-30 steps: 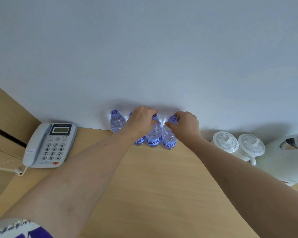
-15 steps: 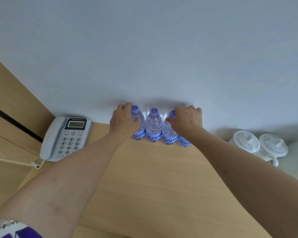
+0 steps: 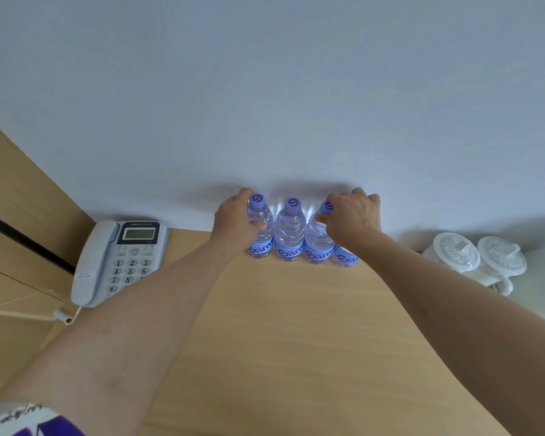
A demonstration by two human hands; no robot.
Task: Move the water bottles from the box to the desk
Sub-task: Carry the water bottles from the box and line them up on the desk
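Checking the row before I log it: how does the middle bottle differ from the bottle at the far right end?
The middle bottle stands free, untouched, cap and body in full view. The far-right bottle is mostly hidden behind the right hand, with only its lower label showing and its cap out of sight. Both stand on the desk by the wall, with matching blue labels.

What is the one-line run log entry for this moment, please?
left hand: holds leftmost bottle | right hand: on rightmost bottles | four bottles upright, desk

The right hand hides most of the fourth bottle.
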